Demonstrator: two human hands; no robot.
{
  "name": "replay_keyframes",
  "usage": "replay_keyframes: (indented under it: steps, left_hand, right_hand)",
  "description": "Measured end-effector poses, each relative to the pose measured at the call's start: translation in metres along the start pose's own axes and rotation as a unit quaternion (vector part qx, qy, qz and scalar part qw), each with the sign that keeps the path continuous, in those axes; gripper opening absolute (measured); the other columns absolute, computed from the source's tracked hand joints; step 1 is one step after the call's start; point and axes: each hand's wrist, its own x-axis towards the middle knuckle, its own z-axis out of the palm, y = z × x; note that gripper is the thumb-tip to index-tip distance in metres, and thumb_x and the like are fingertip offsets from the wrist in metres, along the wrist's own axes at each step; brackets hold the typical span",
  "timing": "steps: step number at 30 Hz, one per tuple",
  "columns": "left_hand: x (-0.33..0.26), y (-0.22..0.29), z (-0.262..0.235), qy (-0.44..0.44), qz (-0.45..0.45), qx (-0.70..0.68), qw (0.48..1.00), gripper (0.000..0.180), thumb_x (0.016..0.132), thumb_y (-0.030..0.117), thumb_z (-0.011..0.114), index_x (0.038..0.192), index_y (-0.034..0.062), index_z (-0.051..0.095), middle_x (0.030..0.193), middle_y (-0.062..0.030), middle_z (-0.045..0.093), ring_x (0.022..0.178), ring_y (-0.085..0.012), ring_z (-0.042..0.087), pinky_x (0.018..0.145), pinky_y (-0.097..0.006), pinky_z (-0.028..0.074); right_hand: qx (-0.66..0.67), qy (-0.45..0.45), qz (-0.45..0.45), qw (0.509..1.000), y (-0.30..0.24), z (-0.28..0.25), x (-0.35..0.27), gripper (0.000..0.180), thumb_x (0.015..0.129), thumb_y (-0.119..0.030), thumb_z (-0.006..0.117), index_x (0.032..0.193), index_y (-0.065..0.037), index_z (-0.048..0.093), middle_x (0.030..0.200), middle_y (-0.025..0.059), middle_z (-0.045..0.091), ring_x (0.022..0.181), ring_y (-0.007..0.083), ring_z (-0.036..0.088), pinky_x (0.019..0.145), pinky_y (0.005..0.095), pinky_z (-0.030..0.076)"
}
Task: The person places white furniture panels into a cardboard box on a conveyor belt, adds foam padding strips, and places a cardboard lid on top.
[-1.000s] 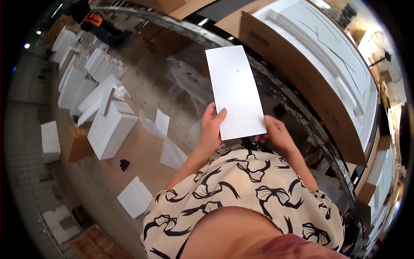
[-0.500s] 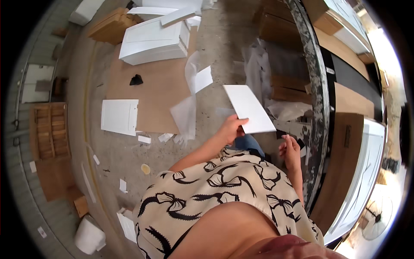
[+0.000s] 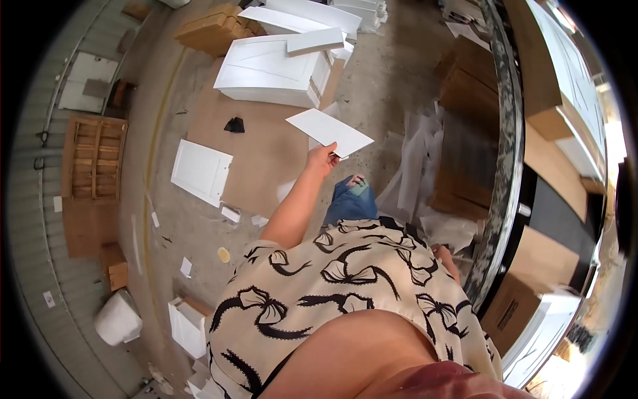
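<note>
Out in front of me, my left hand grips a flat white panel by its near edge, thumb on top. The panel is tilted and hangs over the brown cardboard sheet and the floor beside it. Low at my right side is my right hand, mostly hidden by my patterned shirt, so its fingers cannot be made out. A framed white door panel lies at the left edge of the cardboard. Beyond it, a stack of white panels stands with a narrow white board on top.
A long worn beam runs along my right, with cartons beyond it. Clear plastic wrapping lies before flattened cardboard. A black crumpled item rests on the sheet. At far left are a wooden pallet and a white roll.
My left hand has carried the white panel forward and left, turning it. My right hand has dropped back beside my body. A leg in jeans now shows further forward.
</note>
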Motion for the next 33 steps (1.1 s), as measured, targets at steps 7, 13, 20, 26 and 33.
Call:
replay_keyframes:
  steps: [7,13,20,26,33]
  left_hand:
    - [0.127,0.094,0.022,0.003,0.018,-0.062,0.998,0.014,0.083,0.015,0.062,0.093,0.0081,0.055,0.081,-0.0029,0.058,0.069,-0.0129,0.055,0.055,-0.025,0.045]
    - [0.202,0.170,0.041,0.060,0.003,-0.060,0.996,0.015,0.084,0.014,0.061,0.096,0.0086,0.054,0.084,-0.0039,0.059,0.071,-0.0147,0.056,0.055,-0.025,0.045]
    - [0.278,0.257,0.080,0.096,0.042,-0.186,0.977,0.019,0.081,0.008,0.062,0.096,0.0064,0.050,0.083,-0.0082,0.058,0.068,-0.0190,0.057,0.051,-0.028,0.046]
    - [0.322,0.297,0.099,0.151,0.046,-0.217,0.963,0.030,0.082,0.017,0.064,0.103,0.0030,0.048,0.096,-0.0108,0.055,0.078,-0.0243,0.057,0.060,-0.033,0.048]
    - [0.362,0.231,0.082,0.251,-0.090,-0.079,0.961,0.029,0.084,0.030,0.062,0.097,0.0055,0.054,0.086,-0.0114,0.059,0.072,-0.0259,0.058,0.060,-0.037,0.050]
  right_hand:
    - [0.148,0.066,0.124,0.979,0.003,-0.064,0.070,0.027,0.075,-0.028,0.060,0.086,-0.004,0.065,0.076,0.0205,0.064,0.077,0.0343,0.063,0.069,0.0394,0.050]
    - [0.065,0.075,0.129,0.987,-0.130,-0.139,0.095,0.024,0.080,-0.024,0.059,0.089,-0.003,0.064,0.074,0.0156,0.064,0.068,0.0255,0.064,0.062,0.0341,0.050]
    - [0.079,0.071,0.051,0.993,-0.255,-0.226,0.180,0.023,0.081,-0.023,0.059,0.091,-0.003,0.063,0.073,0.0141,0.064,0.067,0.0222,0.065,0.061,0.0315,0.049]
    - [-0.086,0.015,0.046,0.995,-0.237,-0.285,0.284,0.017,0.076,-0.016,0.058,0.091,-0.010,0.066,0.078,0.0149,0.065,0.075,0.0278,0.064,0.067,0.0347,0.050]
    - [-0.078,-0.053,0.075,0.993,-0.215,-0.404,0.439,0.012,0.075,-0.016,0.055,0.076,-0.008,0.064,0.073,0.0118,0.065,0.069,0.0280,0.062,0.062,0.0350,0.051]
